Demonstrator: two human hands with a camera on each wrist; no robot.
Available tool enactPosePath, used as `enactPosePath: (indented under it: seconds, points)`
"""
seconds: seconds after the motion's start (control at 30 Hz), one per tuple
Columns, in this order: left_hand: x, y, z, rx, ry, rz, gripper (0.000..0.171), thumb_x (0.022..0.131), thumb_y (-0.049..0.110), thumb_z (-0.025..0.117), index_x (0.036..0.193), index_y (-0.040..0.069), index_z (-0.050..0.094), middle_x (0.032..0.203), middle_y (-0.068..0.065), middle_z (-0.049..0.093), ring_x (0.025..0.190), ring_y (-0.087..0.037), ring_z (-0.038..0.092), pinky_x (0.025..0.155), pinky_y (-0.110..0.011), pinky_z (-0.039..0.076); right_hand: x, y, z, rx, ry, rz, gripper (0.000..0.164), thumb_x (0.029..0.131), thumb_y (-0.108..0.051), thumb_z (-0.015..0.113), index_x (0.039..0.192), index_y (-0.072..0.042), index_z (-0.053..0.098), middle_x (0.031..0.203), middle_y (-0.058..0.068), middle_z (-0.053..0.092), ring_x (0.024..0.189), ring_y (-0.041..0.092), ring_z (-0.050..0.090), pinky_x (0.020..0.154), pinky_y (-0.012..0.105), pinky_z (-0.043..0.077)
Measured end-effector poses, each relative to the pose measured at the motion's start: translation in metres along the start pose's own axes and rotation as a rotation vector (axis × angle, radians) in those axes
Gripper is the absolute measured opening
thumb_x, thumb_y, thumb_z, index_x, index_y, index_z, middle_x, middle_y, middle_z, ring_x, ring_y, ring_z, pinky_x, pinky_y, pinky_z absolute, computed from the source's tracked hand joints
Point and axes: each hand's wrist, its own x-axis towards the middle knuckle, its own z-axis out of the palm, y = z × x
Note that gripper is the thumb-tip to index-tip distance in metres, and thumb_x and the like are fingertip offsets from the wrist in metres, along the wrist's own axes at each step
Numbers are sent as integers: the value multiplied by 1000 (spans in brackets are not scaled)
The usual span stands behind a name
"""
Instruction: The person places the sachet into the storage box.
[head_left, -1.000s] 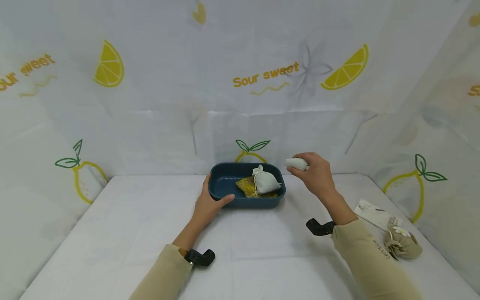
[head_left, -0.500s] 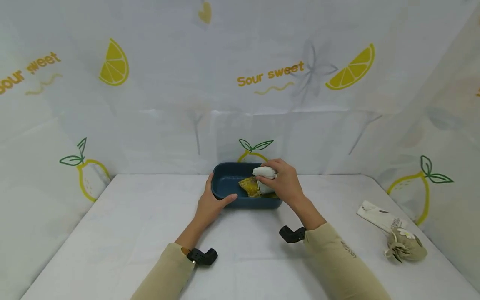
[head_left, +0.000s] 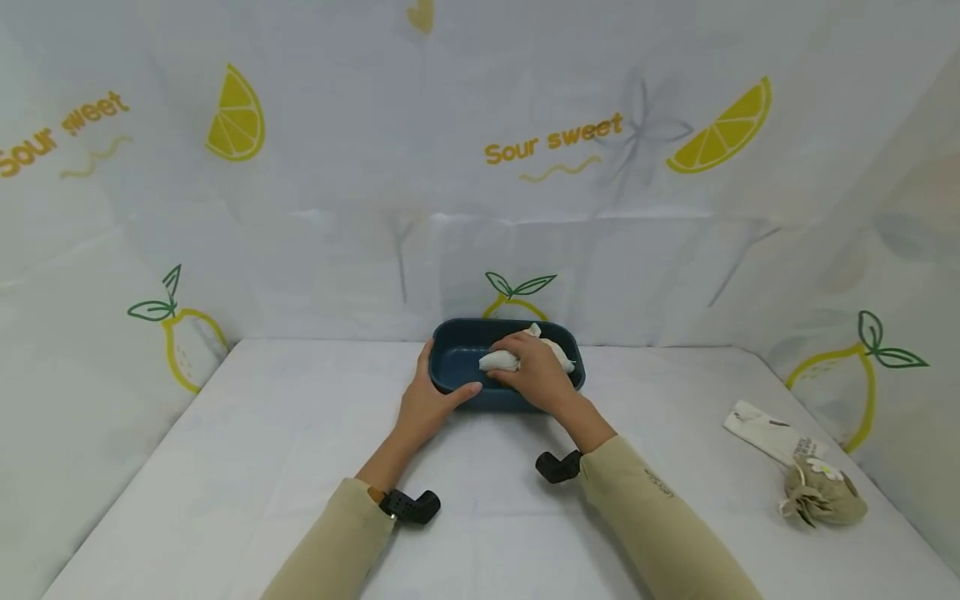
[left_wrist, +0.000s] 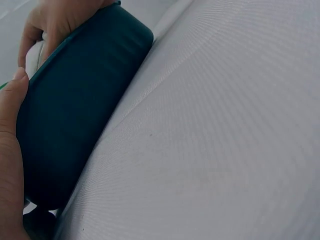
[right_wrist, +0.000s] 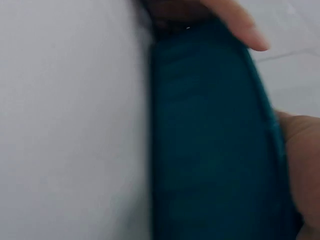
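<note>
"How are the hands set?"

"The left hand [head_left: 426,407] grips the left end of the blue box [head_left: 501,402], thumb over its near rim. The right hand [head_left: 534,372] reaches over that rim, pinching the white bundle [head_left: 497,362] between thumb and fingers, about the middle of the box. Whether the bundle touches the box's floor, I can't tell; the near wall hides it."

"What could go wrong?"

"Let go too high, I'd say, and it could drop crooked or roll. And if the left grip slackens, a bump from the right wrist might shift the box."

"Anything in the way?"

"The pale pouch [head_left: 558,354], partly covered by the right hand, fills space at the box's right, so a push that way would probably jam the two together. The flat white packet [head_left: 768,429] and flowered beige pouch [head_left: 825,493] lie on the table [head_left: 240,500] to the right, well apart from the box, obstructing nothing."
</note>
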Motion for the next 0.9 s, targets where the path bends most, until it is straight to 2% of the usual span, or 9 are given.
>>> enactPosePath:
  seconds: [0.2,0.27,0.37,0.53,0.67,0.77,0.9]
  points:
    - [2,1,1,4,-2,-5,114,77,65,78,163,33,9,166,-11,32,145,-40,43,110,-63,41,9,-2,-8,-103,-331,32,47,101,-38,61,140,-11,61,143,13,59,136,33,53,113,53,42]
    - [2,2,0,7,-3,-6,114,78,65,77,163,33,9,166,-11,32,145,-41,43,110,-64,40,12,-3,-9,-125,-396,25,49,104,-39,55,144,-11,58,147,13,56,140,33,50,116,53,39]
    - [1,1,0,11,-4,-9,114,78,65,77,163,33,9,166,-12,32,145,-42,43,110,-64,41,13,-3,-8,-130,-432,8,48,106,-38,51,145,-10,56,149,13,55,142,34,48,117,54,38]
    - [1,1,2,12,4,-2,112,78,65,77,163,33,10,165,-13,33,143,-42,45,109,-64,42,8,0,-9,-100,-388,-10,49,107,-39,49,146,-11,55,151,14,53,143,35,47,117,55,37]
    - [-2,-1,3,23,-9,-10,112,80,64,76,164,31,9,165,-15,33,143,-43,45,108,-64,43,-3,1,-15,-32,-299,2,51,105,-44,53,148,-16,54,156,13,47,143,35,46,116,57,38]
    - [-3,-1,3,27,-11,-16,113,80,64,76,164,29,8,164,-17,33,143,-44,45,108,-64,42,-13,-1,-29,5,-203,-1,53,102,-43,58,148,-18,54,157,12,46,143,34,47,113,57,41]
    - [-2,4,0,22,-2,-15,114,79,63,78,163,32,9,163,-17,35,141,-44,46,108,-64,42,-29,-5,-58,-13,-92,-21,55,100,-37,64,149,-15,53,153,12,50,143,36,47,112,59,42]
